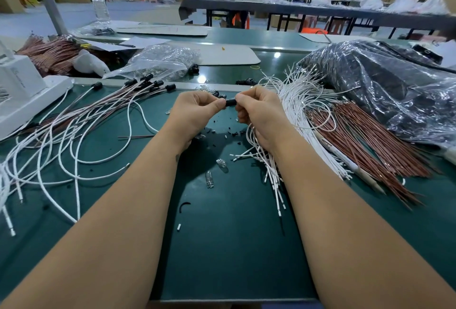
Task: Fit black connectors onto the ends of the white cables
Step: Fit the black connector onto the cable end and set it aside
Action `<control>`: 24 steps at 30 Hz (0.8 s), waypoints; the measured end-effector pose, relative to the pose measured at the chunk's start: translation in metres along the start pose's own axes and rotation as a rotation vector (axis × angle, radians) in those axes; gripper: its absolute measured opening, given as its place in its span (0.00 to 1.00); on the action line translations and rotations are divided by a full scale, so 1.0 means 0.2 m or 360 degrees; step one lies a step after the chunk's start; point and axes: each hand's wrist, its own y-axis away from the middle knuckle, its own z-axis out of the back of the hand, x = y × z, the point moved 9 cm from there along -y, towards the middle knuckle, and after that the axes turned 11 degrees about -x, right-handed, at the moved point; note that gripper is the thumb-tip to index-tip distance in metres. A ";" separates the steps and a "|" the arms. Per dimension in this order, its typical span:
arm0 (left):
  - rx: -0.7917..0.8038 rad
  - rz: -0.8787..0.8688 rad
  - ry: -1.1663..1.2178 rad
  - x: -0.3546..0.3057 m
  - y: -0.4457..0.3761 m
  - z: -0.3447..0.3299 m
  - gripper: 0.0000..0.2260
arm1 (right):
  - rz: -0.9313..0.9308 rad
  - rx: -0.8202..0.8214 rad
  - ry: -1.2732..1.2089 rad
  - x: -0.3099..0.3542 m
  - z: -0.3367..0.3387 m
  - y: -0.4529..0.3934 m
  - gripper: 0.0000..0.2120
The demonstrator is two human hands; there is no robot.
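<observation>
Pinching a black connector [230, 102], apparently lying crosswise, both hands [232, 111] grip it.

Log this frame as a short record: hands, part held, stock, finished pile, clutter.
left hand: pinches the black connector
right hand: grips the connector's other end
height: connector held above the green mat
stock: loose white cables fanned to the right, brown wires beside them
finished pile: cables with connectors on the left
clutter: small glass bulbs, black bits on the mat
far left: white device
</observation>
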 end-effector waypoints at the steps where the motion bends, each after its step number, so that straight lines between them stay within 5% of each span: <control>1: -0.0011 -0.0005 -0.0010 0.00 0.00 0.00 0.07 | 0.0019 -0.0070 0.0003 0.01 0.02 0.00 0.06; 5: -0.0069 0.0019 0.0037 0.02 -0.01 0.03 0.08 | -0.0018 -0.0218 -0.0258 0.01 0.08 -0.01 0.05; 10: -0.0104 0.0027 0.0121 0.03 -0.02 0.05 0.08 | -0.0158 0.0024 -0.0523 0.00 0.01 0.00 0.03; 24: -0.0024 -0.0044 0.0026 0.01 0.00 0.01 0.07 | -0.0067 -0.0046 -0.0288 -0.01 0.03 -0.01 0.09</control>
